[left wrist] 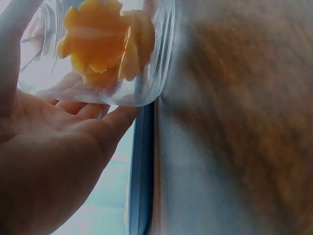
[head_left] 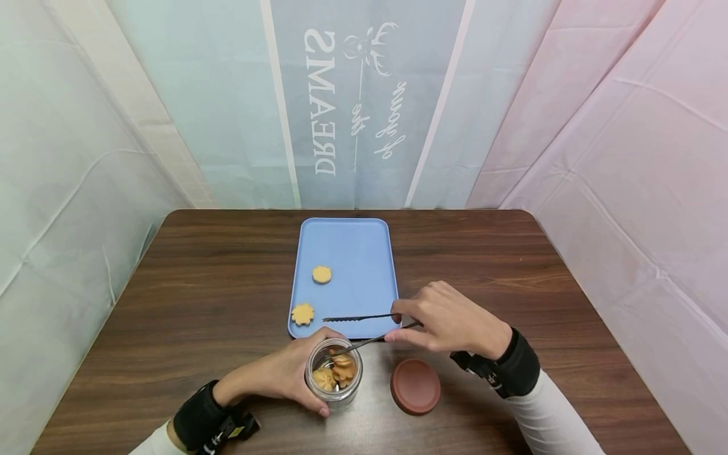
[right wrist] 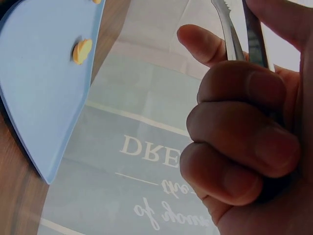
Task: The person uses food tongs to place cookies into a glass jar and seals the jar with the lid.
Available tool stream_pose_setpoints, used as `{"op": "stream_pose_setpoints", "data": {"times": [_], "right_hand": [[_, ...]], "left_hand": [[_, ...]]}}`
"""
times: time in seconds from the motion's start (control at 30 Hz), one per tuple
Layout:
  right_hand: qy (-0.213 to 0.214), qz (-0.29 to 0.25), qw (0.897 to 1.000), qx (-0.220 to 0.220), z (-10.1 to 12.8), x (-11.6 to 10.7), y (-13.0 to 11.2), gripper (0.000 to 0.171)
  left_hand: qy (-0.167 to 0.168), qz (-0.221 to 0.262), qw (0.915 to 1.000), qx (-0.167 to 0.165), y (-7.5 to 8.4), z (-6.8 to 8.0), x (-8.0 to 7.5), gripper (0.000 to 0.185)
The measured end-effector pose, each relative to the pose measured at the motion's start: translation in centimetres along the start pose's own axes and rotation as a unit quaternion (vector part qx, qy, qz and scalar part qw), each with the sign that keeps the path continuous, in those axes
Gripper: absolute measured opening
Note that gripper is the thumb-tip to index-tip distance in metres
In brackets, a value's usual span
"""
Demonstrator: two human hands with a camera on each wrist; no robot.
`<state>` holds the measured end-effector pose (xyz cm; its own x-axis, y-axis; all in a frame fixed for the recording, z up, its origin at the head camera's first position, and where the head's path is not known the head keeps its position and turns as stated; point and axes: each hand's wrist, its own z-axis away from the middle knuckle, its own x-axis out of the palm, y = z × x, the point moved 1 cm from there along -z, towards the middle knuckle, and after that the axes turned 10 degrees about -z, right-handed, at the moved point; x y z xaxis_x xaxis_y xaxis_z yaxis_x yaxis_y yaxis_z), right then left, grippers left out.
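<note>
At the left, your left hand (head_left: 279,376) curves round a clear jar (head_left: 341,399), thumb on the near side, fingers on the far side, its mouth facing up toward you. Just beyond it, a flower-shaped biscuit (head_left: 303,314) and a round biscuit (head_left: 321,274) lie toward the left side of a blue tray (head_left: 358,253). Several golden biscuits (head_left: 342,373) sit inside the jar, closer to your left hand than to your right. The tongs (head_left: 352,318) bridge that gap: their long axis runs leftward from your right hand, the two arms spread well apart, the far one above the tray, the near one slanting leftward and toward you into the jar's mouth; whether its tip touches a biscuit, I cannot tell. Right of the jar, a reddish-brown lid (head_left: 415,387) lies on the wooden table (head_left: 227,272). At the right, your right hand (head_left: 449,322) grips the tongs with curled fingers, the jar's biscuits lying to its left and nearer your body
</note>
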<state>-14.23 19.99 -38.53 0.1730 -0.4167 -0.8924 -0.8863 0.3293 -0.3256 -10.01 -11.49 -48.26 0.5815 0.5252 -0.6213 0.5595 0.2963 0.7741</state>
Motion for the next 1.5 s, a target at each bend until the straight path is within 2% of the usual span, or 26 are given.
{"op": "stream_pose_setpoints", "data": {"times": [0.13, 0.3, 0.6, 1.0, 1.5], "right_hand": [[0.002, -0.001, 1.000, 0.018, -0.3, 0.2, 0.3, 0.040], [0.015, 0.005, 0.999, 0.043, -0.3, 0.5, 0.7, 0.043], [0.033, 0.013, 0.995, 0.097, -0.8, 1.5, 1.5, 0.034], [-0.010, 0.043, 0.990, 0.136, -2.7, 3.1, 2.8, 0.038], [-0.057, 0.057, 0.987, 0.142, -4.4, 4.5, 3.7, 0.047]], "left_hand": [[0.005, -0.006, 0.9999, -0.007, 0.2, 0.1, 0.0, 0.094], [0.012, -0.044, 0.9990, -0.006, 0.5, 0.0, 0.1, 0.096], [-0.002, 0.002, 0.9999, 0.011, 0.2, -0.4, 0.0, 0.093], [-0.005, 0.017, 0.9998, -0.003, 0.4, -0.1, -0.2, 0.091], [-0.005, 0.021, 0.9998, 0.001, 0.1, 0.1, -0.1, 0.089]]}}
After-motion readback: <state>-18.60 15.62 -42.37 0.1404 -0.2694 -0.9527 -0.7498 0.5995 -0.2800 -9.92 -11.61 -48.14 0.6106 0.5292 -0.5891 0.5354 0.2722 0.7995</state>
